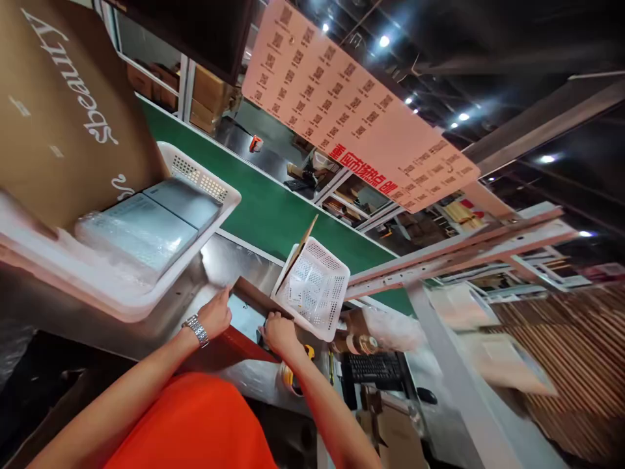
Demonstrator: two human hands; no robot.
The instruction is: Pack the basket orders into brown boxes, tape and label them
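An open cardboard box [256, 296] lies in front of me on the metal bench, with a light blue box [245, 317] inside it. My left hand [216, 314], below a metal wristwatch [196, 330], is closed on the cardboard box's left end. At the other end my right hand [280, 333] has its fingers curled over the edge, the thumb reaching inside. Part of the fingers of both hands is hidden. Just beyond the right hand, a white perforated basket [336, 286] holds a clear plastic-looking packet and an upright cardboard piece [299, 251].
At left, a large white basket [227, 195] holds light blue boxes [146, 228] and a big brown carton [63, 117]. A green conveyor belt [263, 208] runs behind. To the right are a tape roll [289, 376], keyboard [374, 368] and mouse [427, 395]. A printed board [351, 98] hangs overhead.
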